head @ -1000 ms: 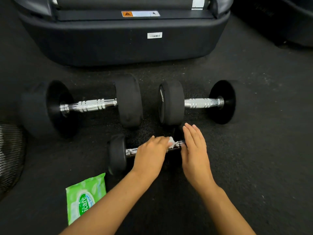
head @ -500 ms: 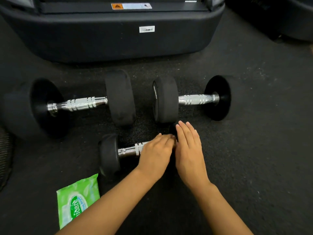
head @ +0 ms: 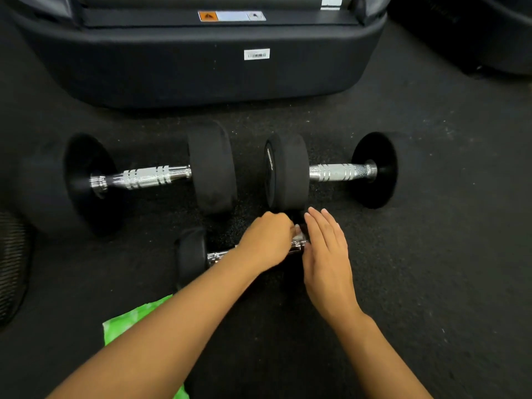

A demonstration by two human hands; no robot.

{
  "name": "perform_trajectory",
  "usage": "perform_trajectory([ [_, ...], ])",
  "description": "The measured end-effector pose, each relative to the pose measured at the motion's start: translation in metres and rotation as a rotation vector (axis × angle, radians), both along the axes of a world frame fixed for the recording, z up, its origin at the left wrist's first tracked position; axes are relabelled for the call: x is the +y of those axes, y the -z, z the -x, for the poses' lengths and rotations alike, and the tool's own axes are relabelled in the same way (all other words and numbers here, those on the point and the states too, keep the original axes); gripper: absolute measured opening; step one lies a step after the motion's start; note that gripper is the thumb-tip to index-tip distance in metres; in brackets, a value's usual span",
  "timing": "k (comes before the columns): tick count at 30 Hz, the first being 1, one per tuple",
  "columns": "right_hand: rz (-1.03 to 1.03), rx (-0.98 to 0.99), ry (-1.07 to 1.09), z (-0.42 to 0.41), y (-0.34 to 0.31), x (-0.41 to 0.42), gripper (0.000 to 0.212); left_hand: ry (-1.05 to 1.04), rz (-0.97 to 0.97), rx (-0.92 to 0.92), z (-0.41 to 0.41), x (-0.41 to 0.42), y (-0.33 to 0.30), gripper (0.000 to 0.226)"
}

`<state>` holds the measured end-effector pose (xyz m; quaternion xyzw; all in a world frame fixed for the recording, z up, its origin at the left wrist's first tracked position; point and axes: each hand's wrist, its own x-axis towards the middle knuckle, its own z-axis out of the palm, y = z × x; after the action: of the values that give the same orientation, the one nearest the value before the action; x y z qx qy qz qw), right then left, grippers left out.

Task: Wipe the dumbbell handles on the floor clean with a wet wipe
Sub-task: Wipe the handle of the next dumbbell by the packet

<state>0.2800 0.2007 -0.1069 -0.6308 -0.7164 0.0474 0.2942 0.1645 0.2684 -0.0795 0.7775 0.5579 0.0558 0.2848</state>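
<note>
A small dumbbell (head: 191, 256) lies on the black floor nearest me, its chrome handle (head: 218, 256) partly showing. My left hand (head: 266, 243) curls over the handle's right part, and a sliver of white wet wipe (head: 298, 230) peeks out at its fingertips. With straight fingers, my right hand (head: 326, 254) lies flat over the dumbbell's right weight, which is hidden beneath it. Two larger dumbbells lie behind: one at the left (head: 149, 177), one at the right (head: 339, 171), both with bare knurled chrome handles.
A green wet-wipe pack (head: 126, 323) lies on the floor at lower left, partly under my left forearm. A big black machine base (head: 201, 67) blocks the far side. Another dark machine (head: 489, 30) stands at the top right; a mesh object (head: 13, 266) sits at the left edge.
My left hand slid right along the small dumbbell's handle to its right end, baring more chrome on the left. My right hand kept its place on the right weight.
</note>
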Motion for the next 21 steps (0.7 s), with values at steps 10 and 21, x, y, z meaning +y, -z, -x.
perform_trajectory([
  [10, 0.001, 0.011, -0.006, -0.001, 0.004, 0.000, 0.046, 0.203, -0.851, -0.175, 0.012, -0.048, 0.056, 0.020],
  [21, -0.014, 0.007, -0.005, -0.001, 0.003, 0.000, 0.046, 0.027, -0.424, -0.026, 0.003, -0.038, 0.014, 0.016],
])
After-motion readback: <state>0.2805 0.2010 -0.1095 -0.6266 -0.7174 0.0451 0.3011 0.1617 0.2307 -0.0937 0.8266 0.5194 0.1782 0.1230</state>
